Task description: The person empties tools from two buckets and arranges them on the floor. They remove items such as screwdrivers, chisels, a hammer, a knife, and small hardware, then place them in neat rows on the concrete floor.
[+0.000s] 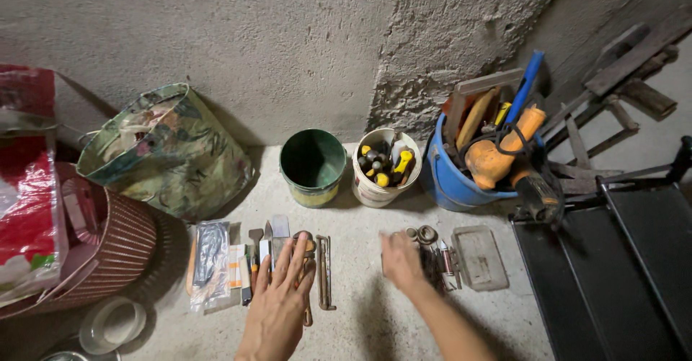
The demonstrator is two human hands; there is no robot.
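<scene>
I see the left hand (pixel 280 305) spread flat, fingers splayed over rusty metal hand tools (pixel 288 256) laid in a row on the concrete floor (pixel 360 325). The right hand (pixel 401 260), loosely open, touches small dark metal parts (pixel 431 256) beside a clear rectangular plastic lid (pixel 479 258).

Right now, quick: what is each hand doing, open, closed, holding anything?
Left hand: open, fingers spread over the flat tools, holding nothing.
Right hand: over the small metal parts; grip cannot be told.
</scene>
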